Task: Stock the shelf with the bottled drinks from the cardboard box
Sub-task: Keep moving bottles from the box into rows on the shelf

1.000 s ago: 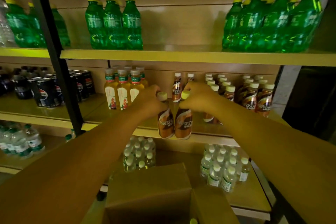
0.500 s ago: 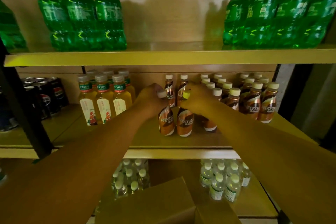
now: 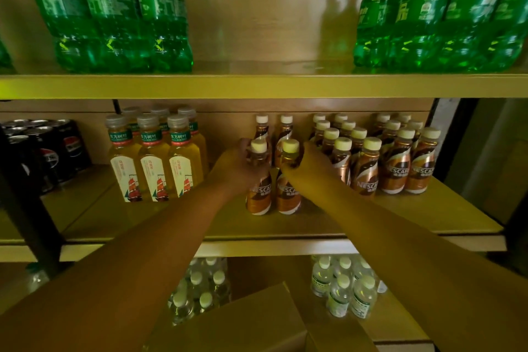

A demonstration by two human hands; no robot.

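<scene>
Head view: my left hand (image 3: 237,164) and right hand (image 3: 307,164) each grip the neck of a coffee bottle (image 3: 259,180) (image 3: 288,180) standing on the middle shelf (image 3: 285,226); a careless release could tip either into the packed row (image 3: 368,163) just beside, toppling several.

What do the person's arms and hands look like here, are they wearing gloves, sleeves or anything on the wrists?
Both forearms are bare as far as the picture shows; no sleeve cuff comes into view. The left hand and the right hand wear no gloves. No watch, bracelet or ring can be seen, though the light is dim and yellowish, so small items could be missed.
</scene>
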